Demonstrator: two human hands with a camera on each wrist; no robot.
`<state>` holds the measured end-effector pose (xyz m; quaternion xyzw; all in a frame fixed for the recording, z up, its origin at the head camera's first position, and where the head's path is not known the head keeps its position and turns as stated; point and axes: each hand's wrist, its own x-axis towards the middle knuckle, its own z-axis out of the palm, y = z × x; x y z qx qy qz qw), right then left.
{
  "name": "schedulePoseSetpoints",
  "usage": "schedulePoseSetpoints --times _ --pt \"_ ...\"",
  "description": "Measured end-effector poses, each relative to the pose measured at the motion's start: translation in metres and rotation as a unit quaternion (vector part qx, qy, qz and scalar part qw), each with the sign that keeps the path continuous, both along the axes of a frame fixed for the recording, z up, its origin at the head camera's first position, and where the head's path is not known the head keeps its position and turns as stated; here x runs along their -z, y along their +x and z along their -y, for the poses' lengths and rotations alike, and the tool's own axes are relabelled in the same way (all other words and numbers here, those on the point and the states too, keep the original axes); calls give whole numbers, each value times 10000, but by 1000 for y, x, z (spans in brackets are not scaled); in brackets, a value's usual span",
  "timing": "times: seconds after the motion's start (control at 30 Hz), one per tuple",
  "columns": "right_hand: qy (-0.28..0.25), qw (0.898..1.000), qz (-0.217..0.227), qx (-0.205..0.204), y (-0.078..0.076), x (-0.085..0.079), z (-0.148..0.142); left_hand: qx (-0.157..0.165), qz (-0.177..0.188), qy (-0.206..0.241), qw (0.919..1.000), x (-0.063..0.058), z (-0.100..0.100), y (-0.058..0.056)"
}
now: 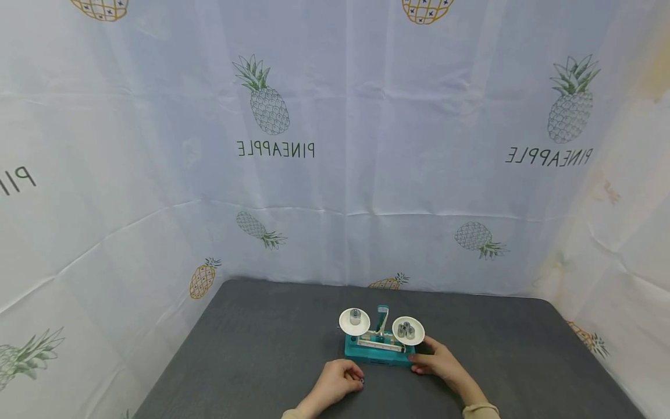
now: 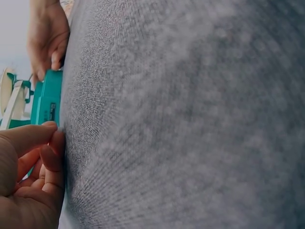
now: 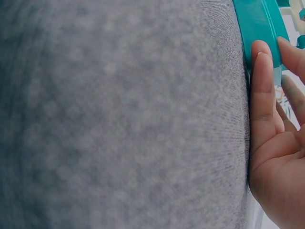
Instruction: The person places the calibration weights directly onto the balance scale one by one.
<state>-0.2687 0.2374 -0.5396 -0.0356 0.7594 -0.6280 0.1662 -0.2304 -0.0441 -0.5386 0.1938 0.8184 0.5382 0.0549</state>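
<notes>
A teal balance scale with two white pans stands on the dark grey tabletop. One metal weight sits in its left pan; the right pan holds several smaller metal weights. Just in front of the base, my left hand pinches a tiny shiny metal piece between thumb and fingertips, mostly hidden by them. My right hand is at the base's right end. In the right wrist view, its fairly straight fingers touch the teal base.
Around the scale spreads the grey cloth-like tabletop. A white curtain printed with pineapples hangs behind it and along both sides, meeting the table's far edge.
</notes>
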Motion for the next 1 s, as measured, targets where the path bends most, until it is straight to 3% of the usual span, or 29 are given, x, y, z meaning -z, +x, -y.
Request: schedulePoseSetpoints --times 0.37,0.7,0.93,1.0 --pt "26 10000 -8 40 0 1 0 -30 -104 -241 9997 -1 -2 0" --pt "30 10000 -34 44 2 0 0 -227 -3 -166 9996 -5 2 4" --pt "55 9999 -47 99 1 1 1 -303 -139 -70 9994 -10 7 4" --pt "61 9999 -56 113 1 2 1 -301 -366 -57 9989 -9 8 3"
